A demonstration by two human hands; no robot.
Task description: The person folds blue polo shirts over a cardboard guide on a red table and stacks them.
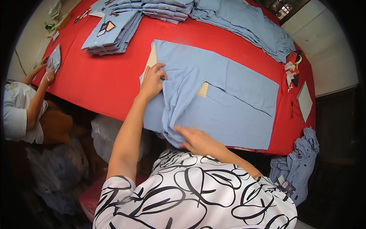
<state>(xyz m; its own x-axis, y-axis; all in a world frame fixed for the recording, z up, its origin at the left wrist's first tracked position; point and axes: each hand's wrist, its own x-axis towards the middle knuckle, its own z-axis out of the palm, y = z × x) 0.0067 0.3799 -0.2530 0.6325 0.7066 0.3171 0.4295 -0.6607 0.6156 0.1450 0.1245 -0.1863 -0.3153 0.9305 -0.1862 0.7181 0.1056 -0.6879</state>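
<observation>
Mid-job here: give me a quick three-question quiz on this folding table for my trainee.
1. True or false: the left hand presses on the blue shirt.
2. What colour is the table cover?
3. The right hand rests at the shirt's: A) near edge B) far edge C) off the shirt.

Key: 1 true; 2 red; 3 A.

Under your hands you have a table covered in red cloth, with a light blue shirt spread flat on it; beyond your grip sit stacks of folded light blue shirts, and right of it a white card
</observation>
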